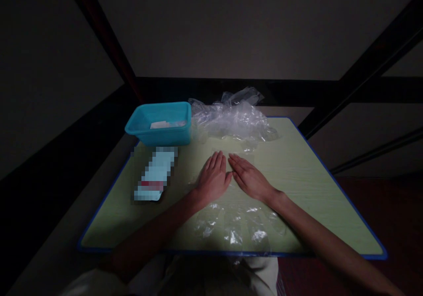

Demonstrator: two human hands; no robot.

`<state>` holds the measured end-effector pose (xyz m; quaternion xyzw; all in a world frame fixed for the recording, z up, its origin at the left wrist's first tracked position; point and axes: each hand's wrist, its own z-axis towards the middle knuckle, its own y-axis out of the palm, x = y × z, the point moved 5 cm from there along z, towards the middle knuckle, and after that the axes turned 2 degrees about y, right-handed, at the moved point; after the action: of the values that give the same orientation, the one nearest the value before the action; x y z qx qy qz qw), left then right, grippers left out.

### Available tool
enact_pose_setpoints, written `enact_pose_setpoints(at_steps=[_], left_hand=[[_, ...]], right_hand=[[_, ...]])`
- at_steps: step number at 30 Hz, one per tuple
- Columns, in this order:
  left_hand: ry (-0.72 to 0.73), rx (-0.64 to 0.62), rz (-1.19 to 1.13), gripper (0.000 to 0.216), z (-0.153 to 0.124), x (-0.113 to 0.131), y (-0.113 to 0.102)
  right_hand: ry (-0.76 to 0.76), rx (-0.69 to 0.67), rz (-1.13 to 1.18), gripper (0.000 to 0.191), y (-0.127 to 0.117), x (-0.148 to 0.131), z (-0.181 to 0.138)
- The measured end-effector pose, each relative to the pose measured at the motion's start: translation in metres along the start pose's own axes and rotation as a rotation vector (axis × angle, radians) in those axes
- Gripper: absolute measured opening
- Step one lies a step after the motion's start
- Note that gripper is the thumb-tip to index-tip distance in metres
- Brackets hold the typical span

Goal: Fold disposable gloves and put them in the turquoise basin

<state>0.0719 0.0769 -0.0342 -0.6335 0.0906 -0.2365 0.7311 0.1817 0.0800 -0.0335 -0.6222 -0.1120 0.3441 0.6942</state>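
Note:
A clear disposable plastic glove (pixel 233 232) lies spread on the table, its finger parts pointing toward me and reaching the front edge. My left hand (pixel 214 175) rests flat on the upper part of the glove, fingers stretched forward. Beside it my right hand (pixel 251 176) also lies flat, angled inward, with the fingertips of both hands close together. Nothing is gripped by either hand. Beyond my hands sits a crumpled heap of thin clear plastic (pixel 238 117), probably more such gloves; single pieces cannot be told apart.
A blue plastic basket (pixel 158 137) stands at the back left with white pieces inside. In front of it lies a phone-shaped object (pixel 157 172), blurred out by pixels. The pale green table (pixel 317 199) has a blue edge, and a wall rises behind it.

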Motion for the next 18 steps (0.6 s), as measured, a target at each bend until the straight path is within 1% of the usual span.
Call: enact_pose_setpoints(at_steps=[8, 15, 18], left_hand=[[-0.043, -0.004, 0.042, 0.054, -0.0025, -0.0017, -0.0012], [-0.054, -0.041, 0.067, 0.057, -0.0018, -0.0018, 0.0002], [-0.061, -0.051, 0.081, 0.058, -0.0023, -0.0023, 0.0011]], right_hand=[[0.069, -0.09, -0.138, 0.049, -0.0018, 0.0027, -0.0012], [0.107, -0.08, -0.199, 0.051, -0.0036, 0.006, -0.0036], [0.132, -0.101, -0.24, 0.051, -0.0033, 0.0067, -0.0038]])
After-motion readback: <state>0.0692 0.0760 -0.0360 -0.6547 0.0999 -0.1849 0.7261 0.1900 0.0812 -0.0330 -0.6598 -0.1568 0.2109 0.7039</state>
